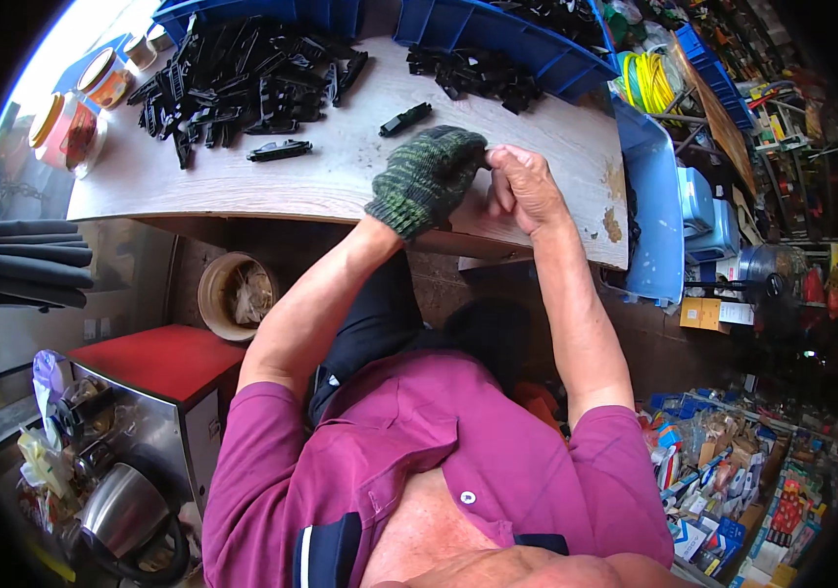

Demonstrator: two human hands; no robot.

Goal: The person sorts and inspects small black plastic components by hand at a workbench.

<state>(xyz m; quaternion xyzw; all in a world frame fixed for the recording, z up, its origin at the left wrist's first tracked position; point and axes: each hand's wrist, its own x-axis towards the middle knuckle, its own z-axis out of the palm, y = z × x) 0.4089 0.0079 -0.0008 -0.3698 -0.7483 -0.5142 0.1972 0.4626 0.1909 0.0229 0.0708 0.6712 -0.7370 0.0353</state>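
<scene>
My left hand (429, 174), in a dark green knitted glove, is closed over the front part of the table. Whatever it grips is hidden by the glove. My bare right hand (529, 188) meets it at the glove's fingertips, thumb and forefinger pinched and the other fingers curled. Between the two hands I cannot make out a part clearly. Just beyond the glove lies a single black plastic part (405, 120), long and narrow. Another black part (280, 150) rests farther left, in front of a large heap of similar black parts (243, 83).
A smaller pile of black parts (478, 76) lies at the back right, before a blue crate (527, 44). Lidded jars (68, 132) stand at the table's left end. A light-blue bin (656, 211) adjoins the right edge; a bucket (211, 299) sits below the table.
</scene>
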